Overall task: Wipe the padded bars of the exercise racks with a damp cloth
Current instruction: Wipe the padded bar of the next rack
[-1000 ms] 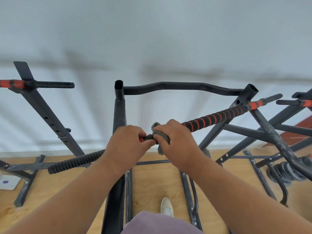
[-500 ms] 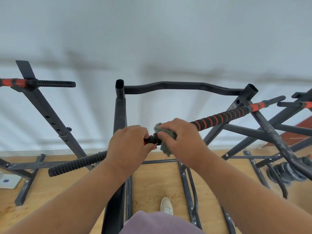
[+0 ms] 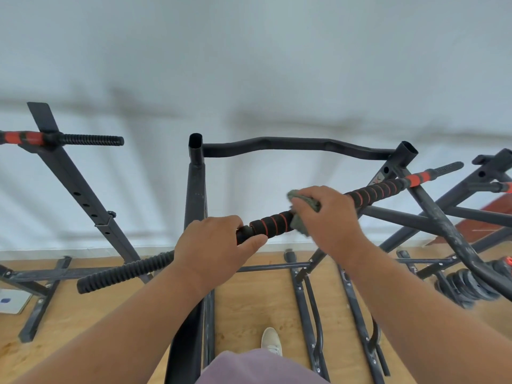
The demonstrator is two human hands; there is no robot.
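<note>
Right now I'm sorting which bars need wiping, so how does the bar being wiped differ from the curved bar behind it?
The padded bar wears black foam with red spiral stripes; the curved bar is bare black metal. The padded bar slants up to the right, while the curved bar runs level between two posts. The left hand grips the padded bar and the right hand holds a cloth on it; the curved bar is untouched. Both are dark.
</note>
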